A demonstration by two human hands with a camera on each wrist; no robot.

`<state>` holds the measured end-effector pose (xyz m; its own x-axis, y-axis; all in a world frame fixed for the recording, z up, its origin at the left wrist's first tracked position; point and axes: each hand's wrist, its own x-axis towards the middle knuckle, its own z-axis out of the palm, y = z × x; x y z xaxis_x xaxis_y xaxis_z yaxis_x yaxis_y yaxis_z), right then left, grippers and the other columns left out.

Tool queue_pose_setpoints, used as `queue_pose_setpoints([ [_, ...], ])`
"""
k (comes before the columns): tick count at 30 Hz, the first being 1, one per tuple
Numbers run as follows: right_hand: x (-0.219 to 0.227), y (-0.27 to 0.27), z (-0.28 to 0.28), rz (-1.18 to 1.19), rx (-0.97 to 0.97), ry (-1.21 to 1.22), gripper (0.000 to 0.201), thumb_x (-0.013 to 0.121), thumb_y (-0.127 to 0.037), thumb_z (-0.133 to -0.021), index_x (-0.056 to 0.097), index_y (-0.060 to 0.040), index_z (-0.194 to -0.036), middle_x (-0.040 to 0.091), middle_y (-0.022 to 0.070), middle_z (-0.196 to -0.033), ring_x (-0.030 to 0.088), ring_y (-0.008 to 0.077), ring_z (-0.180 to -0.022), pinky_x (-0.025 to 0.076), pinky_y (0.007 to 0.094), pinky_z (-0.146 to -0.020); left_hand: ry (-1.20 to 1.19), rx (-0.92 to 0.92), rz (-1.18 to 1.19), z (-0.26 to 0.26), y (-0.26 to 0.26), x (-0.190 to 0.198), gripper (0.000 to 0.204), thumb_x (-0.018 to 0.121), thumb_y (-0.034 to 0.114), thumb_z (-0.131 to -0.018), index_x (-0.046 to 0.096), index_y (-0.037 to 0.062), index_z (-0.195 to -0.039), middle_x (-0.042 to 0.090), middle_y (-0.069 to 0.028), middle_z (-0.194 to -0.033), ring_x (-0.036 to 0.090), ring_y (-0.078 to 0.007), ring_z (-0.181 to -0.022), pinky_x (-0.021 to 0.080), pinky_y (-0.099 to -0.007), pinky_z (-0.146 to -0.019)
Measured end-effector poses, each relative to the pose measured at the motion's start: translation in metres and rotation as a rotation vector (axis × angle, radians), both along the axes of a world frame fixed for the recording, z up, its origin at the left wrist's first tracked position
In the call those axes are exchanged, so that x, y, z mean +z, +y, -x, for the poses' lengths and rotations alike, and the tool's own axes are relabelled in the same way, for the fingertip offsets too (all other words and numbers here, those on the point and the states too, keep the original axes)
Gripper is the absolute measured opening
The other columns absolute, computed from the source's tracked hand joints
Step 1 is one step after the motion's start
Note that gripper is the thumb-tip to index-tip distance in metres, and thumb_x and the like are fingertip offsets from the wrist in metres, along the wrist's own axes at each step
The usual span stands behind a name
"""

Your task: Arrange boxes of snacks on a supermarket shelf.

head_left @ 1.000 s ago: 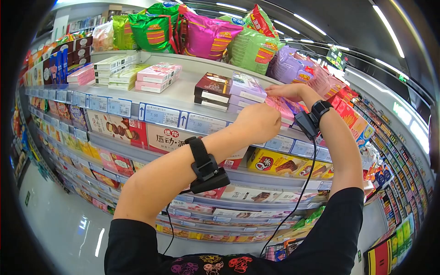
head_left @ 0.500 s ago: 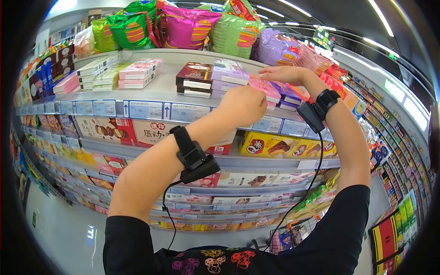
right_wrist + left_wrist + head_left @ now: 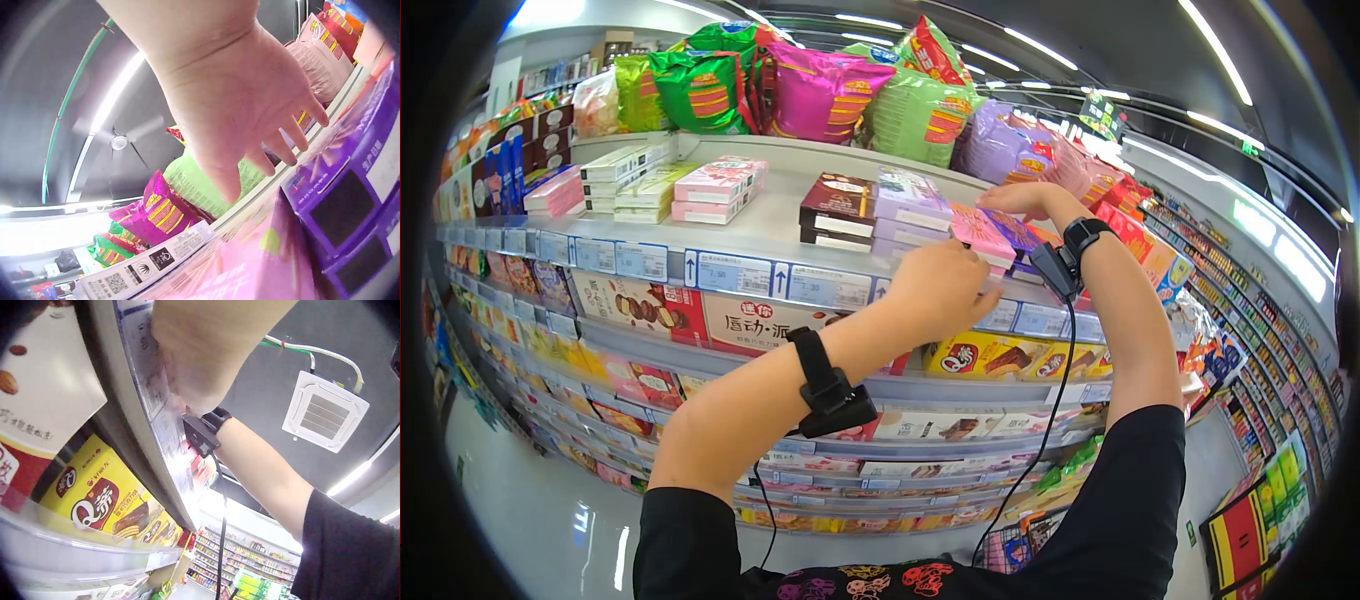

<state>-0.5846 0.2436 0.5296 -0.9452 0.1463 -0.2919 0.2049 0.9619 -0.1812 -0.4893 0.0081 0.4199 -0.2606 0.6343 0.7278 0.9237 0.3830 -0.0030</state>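
In the head view my left hand (image 3: 940, 285) is at the shelf's front edge, just below the front of a pink box (image 3: 982, 236). Its fingers look loosely spread and hold nothing. My right hand (image 3: 1028, 200) reaches over the back of the pink box and the purple boxes (image 3: 1012, 230) beside it. From the right wrist view, the right fingers (image 3: 275, 153) are straight and parted above those box tops, with nothing in the palm. Lilac boxes (image 3: 912, 198) are stacked immediately left of the pink one, and dark brown boxes (image 3: 838, 200) stand left of those.
Further left on the top shelf (image 3: 770, 215) are stacks of pink boxes (image 3: 720, 185) and pale green boxes (image 3: 645, 195). Big snack bags (image 3: 825, 90) line the back. Price labels (image 3: 727, 272) run along the front, with yellow cake boxes (image 3: 980, 355) below.
My left hand's fingers have loosened from a fist, and the hand has dropped slightly at the shelf edge. The right hand stays over the boxes. The head view has shifted.
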Motion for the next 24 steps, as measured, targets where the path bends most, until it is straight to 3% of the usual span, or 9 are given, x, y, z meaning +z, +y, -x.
queue_pose_setpoints([
  [11,0.006,-0.006,0.031,-0.103,-0.022,-0.153,0.068,0.045,-0.057,-0.085,0.031,-0.0184,-0.139,0.021,0.0056,-0.147,0.018,0.0282,-0.135,0.023,0.0532,-0.104,0.074,-0.065,-0.062,-0.002,-0.002,-0.004,0.038,0.059,0.038,-0.077,0.06,0.0021,-0.089,0.061,-0.0073,-0.087,0.056,-0.0221,-0.087,0.046,-0.0339,-0.076],
  [17,0.0,0.019,0.059,-0.032,-0.057,-0.261,0.077,0.05,-0.067,-0.075,0.036,-0.0232,-0.137,0.027,0.0148,-0.144,0.03,0.0296,-0.13,0.03,0.0489,-0.101,0.078,-0.062,-0.042,-0.001,-0.003,-0.002,0.039,0.061,0.038,-0.075,0.059,0.0016,-0.089,0.06,-0.007,-0.084,0.055,-0.021,-0.086,0.046,-0.0322,-0.076],
  [24,-0.003,0.028,0.064,0.002,-0.136,-0.279,0.081,0.05,-0.068,-0.074,0.035,-0.0216,-0.137,0.028,0.0199,-0.142,0.031,0.0319,-0.129,0.033,0.0504,-0.098,0.102,-0.076,-0.055,0.001,-0.002,-0.003,0.039,0.063,0.037,-0.073,0.059,0.0013,-0.089,0.059,-0.0063,-0.085,0.054,-0.0204,-0.087,0.046,-0.0307,-0.075],
])
